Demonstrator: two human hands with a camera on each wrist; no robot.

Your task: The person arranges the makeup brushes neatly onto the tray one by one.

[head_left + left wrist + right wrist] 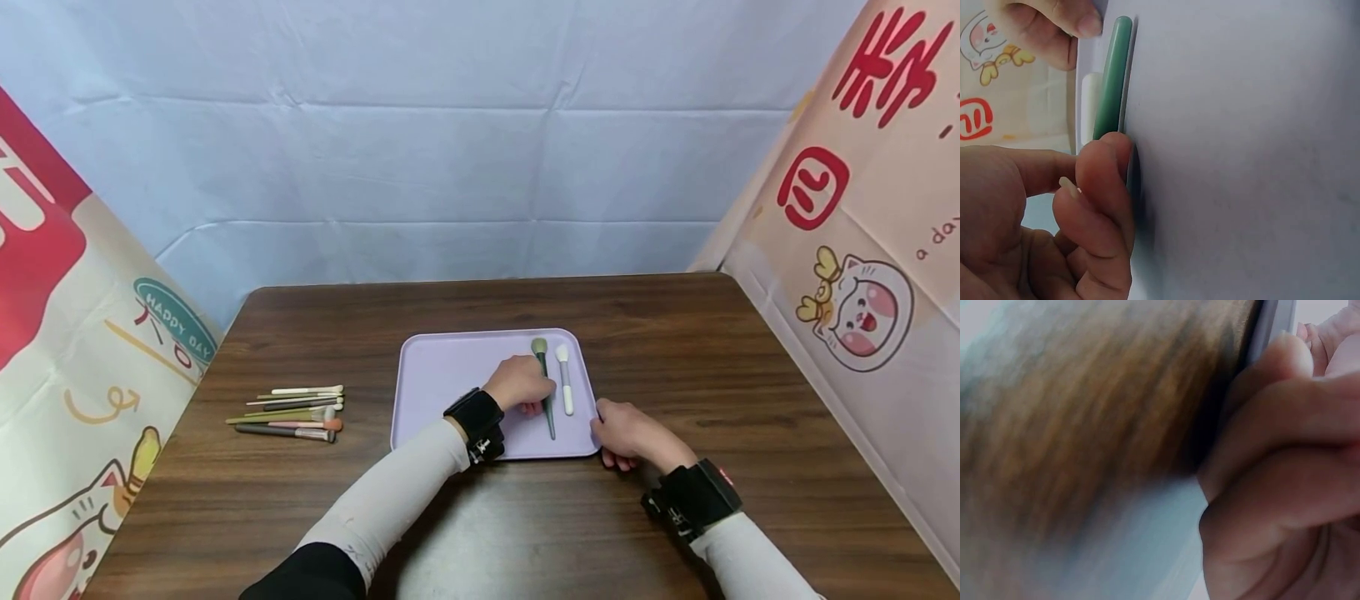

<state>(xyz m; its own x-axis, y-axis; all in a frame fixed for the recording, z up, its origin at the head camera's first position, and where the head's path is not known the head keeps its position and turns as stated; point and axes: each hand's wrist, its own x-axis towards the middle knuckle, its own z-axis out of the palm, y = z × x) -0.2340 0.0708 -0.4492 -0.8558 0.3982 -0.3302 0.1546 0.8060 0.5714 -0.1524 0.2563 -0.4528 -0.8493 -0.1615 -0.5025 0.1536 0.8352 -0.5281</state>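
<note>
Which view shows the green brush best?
Head view: both ends of the green brush show, with the left hand partly covering its middle. The left wrist view shows mainly the handle, close up; the right wrist view doesn't show it.

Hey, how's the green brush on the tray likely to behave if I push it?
The green brush might roll, since its handle looks smooth and rounded. It's probably light, being so slim. The straight handle seems likely stiff, while the fluffy bristles should give.

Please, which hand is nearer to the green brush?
Left. The left hand pinches the green brush; the right hand is farther right, at the near right corner of the tray, beyond the white brush.
</note>
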